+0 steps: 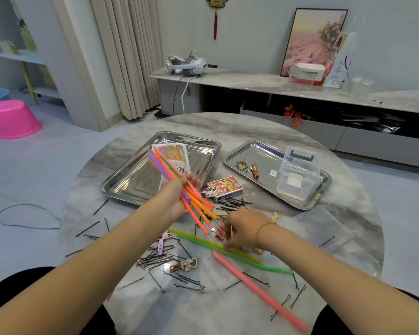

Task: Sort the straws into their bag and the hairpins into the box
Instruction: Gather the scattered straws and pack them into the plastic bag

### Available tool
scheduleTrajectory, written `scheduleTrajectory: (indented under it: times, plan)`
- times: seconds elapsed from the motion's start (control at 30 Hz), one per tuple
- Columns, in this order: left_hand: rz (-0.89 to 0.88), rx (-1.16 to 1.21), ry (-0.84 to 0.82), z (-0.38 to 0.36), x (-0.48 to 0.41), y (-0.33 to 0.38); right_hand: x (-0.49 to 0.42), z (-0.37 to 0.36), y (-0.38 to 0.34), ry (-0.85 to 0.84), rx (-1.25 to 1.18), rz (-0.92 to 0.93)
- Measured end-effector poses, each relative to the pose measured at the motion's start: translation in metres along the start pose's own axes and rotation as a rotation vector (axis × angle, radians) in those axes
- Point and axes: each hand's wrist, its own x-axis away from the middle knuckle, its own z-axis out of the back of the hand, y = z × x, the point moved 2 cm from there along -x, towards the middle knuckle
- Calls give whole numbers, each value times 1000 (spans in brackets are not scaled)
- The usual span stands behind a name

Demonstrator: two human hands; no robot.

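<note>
— Head view: nearest, the pink straw (259, 291) runs near-right to far-left on the counter (336, 250). Which grip is closer?
— Right grip (242, 228), fingers down at the yellow straw (215, 245) (pinching or not, I cannot tell). Left grip (177, 197) clutches the straw bundle (196, 204); the bag (183, 165) lies beyond, far left.

The right hand (246, 228) blurs at its fingertips, which curl down out of sight over the yellow straw (211, 244), so its grip there cannot be told. The pink straw (259, 292) is smeared at its near end. The left hand (174, 197) and its bundle of straws (165, 166) cover the lower part of the straw bag (179, 163), whose print is unreadable.
</note>
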Motion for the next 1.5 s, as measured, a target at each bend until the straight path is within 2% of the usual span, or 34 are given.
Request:
scheduleTrajectory:
  times: [0.23, 0.4, 0.6, 0.77, 0.9, 1.0, 1.1, 1.23, 1.37, 1.43, 1.5]
  plan:
    - [50, -91, -1, 2, 7, 2, -1, -3, -9, -61, -47, 52]
    - [100, -108, -28, 0, 11, 0, 2, -7, -11, -133, 17, 32]
    - [124, -111, -56, -2, 12, -4, 0, -6, -16, -186, -90, 56]
    - [97, -44, -40, -3, 13, 2, 2, 20, -1, -213, -345, 44]
    - [-13, 72, -45, -2, 8, 16, 11, 35, 21, -344, -656, -7]
    - [-58, 111, -44, 1, 5, 25, 22, 45, 40, -496, -714, -19]
    - [-83, 124, -17, 4, 3, 30, 31, 51, 55, -562, -738, -32]
    - [-76, 66, 59, 8, 1, 31, 36, 60, 73, -517, -822, -47]
    - [-71, -65, 136, 9, 0, 29, 38, 64, 80, -386, -941, -171]
    - [-26, -152, 96, 6, 4, 24, 33, 60, 74, -291, -1050, -195]
    - [51, -265, 42, 1, 9, 10, 25, 56, 61, -237, -1178, -144]
